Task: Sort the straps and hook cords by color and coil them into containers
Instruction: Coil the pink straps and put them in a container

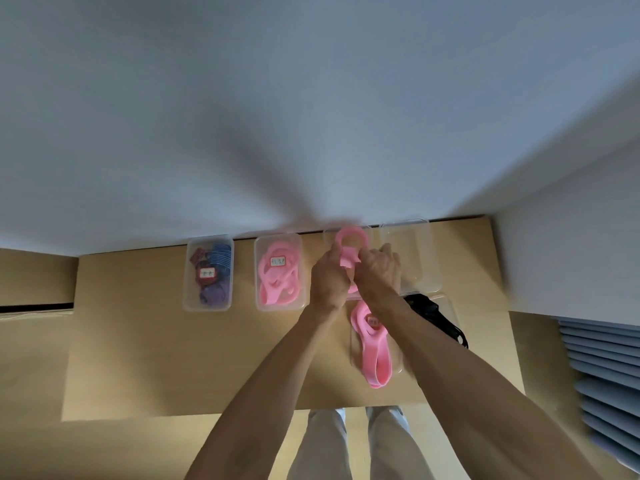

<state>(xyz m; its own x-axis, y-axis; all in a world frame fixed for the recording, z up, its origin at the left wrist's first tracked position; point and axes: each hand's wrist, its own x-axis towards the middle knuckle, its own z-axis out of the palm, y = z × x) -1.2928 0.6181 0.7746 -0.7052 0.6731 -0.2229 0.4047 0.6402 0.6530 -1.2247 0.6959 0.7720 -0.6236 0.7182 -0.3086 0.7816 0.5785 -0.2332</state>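
Above the far edge of the wooden table (145, 341), the left hand (327, 280) and right hand (379, 271) both pinch a pink strap (349, 245), its loop curled over a clear container (329, 237) by the wall. Left of the hands sit a container of pink straps (280, 271) and one with blue, red and purple cords (209, 273). Beneath the right forearm lie another pink band (372, 344) and a black cord (436, 317), partly hidden.

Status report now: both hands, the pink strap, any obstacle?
Left hand and right hand both gripping pink strap, coiling it. Held above clear container. No obstacle seen.
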